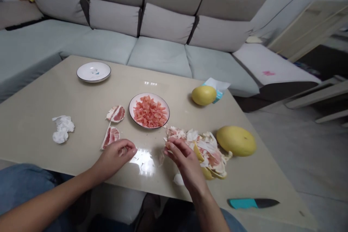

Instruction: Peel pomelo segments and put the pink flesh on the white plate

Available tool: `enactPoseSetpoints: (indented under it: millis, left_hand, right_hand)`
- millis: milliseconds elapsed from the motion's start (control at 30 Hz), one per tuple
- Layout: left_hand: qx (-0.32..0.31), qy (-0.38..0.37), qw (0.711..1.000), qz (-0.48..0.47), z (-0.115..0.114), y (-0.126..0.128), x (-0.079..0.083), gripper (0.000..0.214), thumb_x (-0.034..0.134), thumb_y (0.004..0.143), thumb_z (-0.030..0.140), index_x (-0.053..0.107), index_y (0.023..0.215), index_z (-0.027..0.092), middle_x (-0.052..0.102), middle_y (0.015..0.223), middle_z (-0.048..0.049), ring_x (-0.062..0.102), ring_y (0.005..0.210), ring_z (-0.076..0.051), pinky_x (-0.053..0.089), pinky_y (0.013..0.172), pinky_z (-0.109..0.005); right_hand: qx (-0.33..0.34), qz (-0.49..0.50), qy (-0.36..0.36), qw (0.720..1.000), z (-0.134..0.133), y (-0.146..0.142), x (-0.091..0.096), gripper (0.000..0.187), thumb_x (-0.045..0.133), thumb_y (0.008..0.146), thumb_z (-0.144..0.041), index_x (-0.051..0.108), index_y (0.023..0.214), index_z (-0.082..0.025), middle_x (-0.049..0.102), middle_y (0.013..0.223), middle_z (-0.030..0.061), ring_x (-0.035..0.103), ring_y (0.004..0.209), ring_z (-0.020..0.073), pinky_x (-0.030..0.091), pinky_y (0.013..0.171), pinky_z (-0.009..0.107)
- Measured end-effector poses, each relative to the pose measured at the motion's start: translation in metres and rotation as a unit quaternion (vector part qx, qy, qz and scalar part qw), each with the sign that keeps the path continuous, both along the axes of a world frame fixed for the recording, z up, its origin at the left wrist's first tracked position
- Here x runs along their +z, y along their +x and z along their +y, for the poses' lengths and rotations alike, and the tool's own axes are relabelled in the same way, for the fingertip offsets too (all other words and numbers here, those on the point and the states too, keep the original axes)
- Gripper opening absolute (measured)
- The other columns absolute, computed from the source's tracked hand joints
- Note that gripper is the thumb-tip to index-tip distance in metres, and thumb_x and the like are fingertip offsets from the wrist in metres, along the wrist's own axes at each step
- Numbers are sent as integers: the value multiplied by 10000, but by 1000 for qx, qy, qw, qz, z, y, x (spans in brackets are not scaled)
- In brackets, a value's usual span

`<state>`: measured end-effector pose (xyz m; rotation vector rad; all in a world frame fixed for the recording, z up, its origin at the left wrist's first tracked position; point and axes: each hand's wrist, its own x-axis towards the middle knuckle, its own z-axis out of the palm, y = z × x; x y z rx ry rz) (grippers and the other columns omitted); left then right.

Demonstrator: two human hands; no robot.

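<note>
**Room:** a pale sectional sofa (160,25) with grey back cushions runs behind the table, with a grey floor (288,152) to the right.

**Table:** a beige glass-topped table (49,94) stands in front of the sofa, and the person sits at its near edge.

**Peel:** a heap of pomelo peel (201,148), with white pith and yellow rind, lies right of centre.

**Whole fruit:** a large yellow pomelo (236,140) sits just beside the peel; a smaller pomelo (203,95) sits near the far edge, against a tissue packet (217,87).

**Plates:** a round plate (149,95) holds a mound of pink pomelo pulp (149,113); a white plate (94,71) sits farther left.

**Segments:** two opened pomelo segments (116,114) (110,137) lie left of the pulp plate.

**Left hand:** the left hand (115,158) hovers just below the segments, fingers curled inward; whether they pinch anything, I cannot tell.

**Right hand:** the right hand (182,163) is at the peel's near edge, fingers bent downward and partly closed; any grip cannot be made out.

**Other items:** a crumpled tissue (63,129) lies far left; a teal-handled knife (243,203) lies near the table's front edge.
</note>
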<state>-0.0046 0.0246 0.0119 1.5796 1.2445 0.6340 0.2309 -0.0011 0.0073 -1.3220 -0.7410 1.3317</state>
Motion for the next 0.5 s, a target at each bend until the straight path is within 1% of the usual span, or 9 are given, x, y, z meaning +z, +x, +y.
enactPoseSetpoints:
  millis: [67, 100, 133, 200, 233, 267, 333, 400, 500]
  left_hand:
    - [69, -107, 987, -103, 0, 0, -2, 177, 584, 839, 325, 633, 925, 178, 609, 777, -7, 561, 697, -142, 427, 619, -252]
    - [99, -173, 966, -164, 0, 0, -3, 191, 597, 831, 316, 620, 959, 176, 601, 767, -4, 558, 660, -132, 421, 576, -238]
    - [128, -226, 939, -225, -1, 0, -5, 187, 622, 810, 286, 618, 954, 165, 606, 765, -12, 567, 646, -126, 432, 572, -235]
    - [149, -311, 879, -328, -3, -1, -9, 189, 683, 735, 156, 626, 915, 146, 646, 837, -58, 626, 736, -138, 494, 706, -268]
    - [156, -335, 858, -356, -4, -1, -11, 219, 699, 687, 83, 634, 888, 139, 659, 853, -72, 645, 773, -146, 503, 772, -281]
    - [158, -351, 846, -370, -5, -2, -11, 253, 700, 658, 32, 643, 883, 133, 671, 880, -86, 658, 829, -155, 498, 841, -288]
    - [154, -366, 837, -377, -6, -3, -11, 281, 705, 648, 5, 660, 902, 118, 687, 919, -109, 666, 915, -177, 471, 942, -303]
    - [142, -375, 837, -373, -6, -5, -8, 280, 731, 674, 44, 663, 937, 110, 697, 956, -123, 668, 966, -196, 449, 996, -319]
    - [111, -381, 834, -384, -6, -8, -5, 274, 765, 715, 134, 651, 963, 117, 704, 978, -119, 670, 1016, -222, 436, 1035, -346]
  right_hand:
    - [16, -113, 62, 992, 21, 1, 5, 281, 732, 752, -402, 687, 944, -201, 684, 908, 38, 633, 827, 179, 532, 791, 335]
    - [27, -181, 99, 978, 34, 0, 7, 270, 694, 781, -406, 683, 951, -197, 686, 929, 51, 635, 838, 187, 530, 787, 341]
    - [25, -211, 121, 970, 48, -1, 9, 255, 680, 790, -393, 684, 949, -195, 684, 952, 61, 633, 866, 195, 519, 810, 347]
    - [15, -245, 151, 958, 77, -5, 10, 215, 669, 783, -367, 691, 909, -195, 678, 979, 66, 620, 927, 205, 496, 857, 347]
    - [13, -258, 162, 952, 91, -7, 9, 198, 666, 774, -353, 697, 887, -194, 679, 971, 66, 619, 926, 208, 493, 861, 348]
    - [13, -270, 170, 948, 104, -10, 7, 181, 663, 763, -336, 703, 866, -192, 683, 959, 65, 620, 920, 210, 489, 864, 349]
    - [19, -287, 177, 941, 122, -12, 5, 156, 653, 746, -303, 716, 833, -190, 703, 922, 60, 633, 892, 216, 481, 871, 360]
    - [24, -298, 177, 938, 131, -10, 5, 178, 621, 764, -298, 726, 857, -189, 722, 913, 60, 644, 878, 224, 478, 862, 369]
    - [20, -309, 175, 935, 123, -1, 14, 242, 563, 824, -335, 722, 925, -183, 727, 966, 76, 642, 910, 235, 472, 851, 371]
